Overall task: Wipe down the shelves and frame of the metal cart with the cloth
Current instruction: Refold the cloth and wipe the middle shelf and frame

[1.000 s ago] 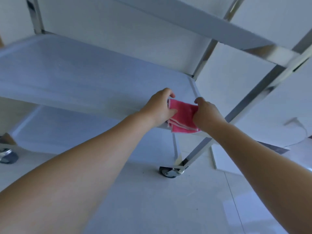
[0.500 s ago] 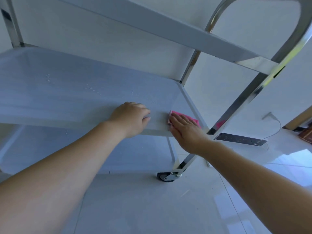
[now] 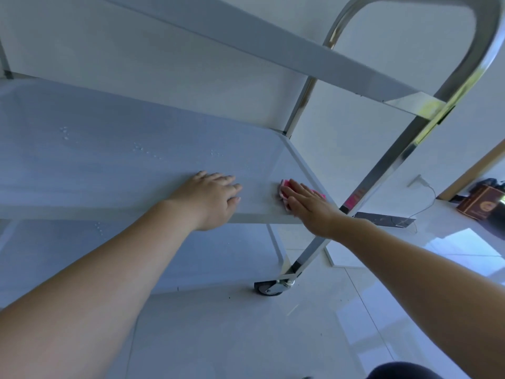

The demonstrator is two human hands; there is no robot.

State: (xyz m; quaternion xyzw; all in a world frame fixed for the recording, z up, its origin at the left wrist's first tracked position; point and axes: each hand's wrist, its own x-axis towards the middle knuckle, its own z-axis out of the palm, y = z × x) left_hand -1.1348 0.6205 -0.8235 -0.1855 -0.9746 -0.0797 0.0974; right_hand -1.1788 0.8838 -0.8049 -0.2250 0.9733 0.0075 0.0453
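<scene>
Your right hand [image 3: 306,203] lies flat on the cloth [image 3: 284,187] at the middle shelf's [image 3: 109,160] right front corner; your left hand [image 3: 213,198] rests just left. Droplets [image 3: 142,149], apparently, sit behind them.

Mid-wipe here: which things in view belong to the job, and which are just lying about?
Job: pink cloth flat under the right hand; middle shelf; cart frame; left hand resting on the shelf.
Lying about: brown box; floor cable.
</scene>
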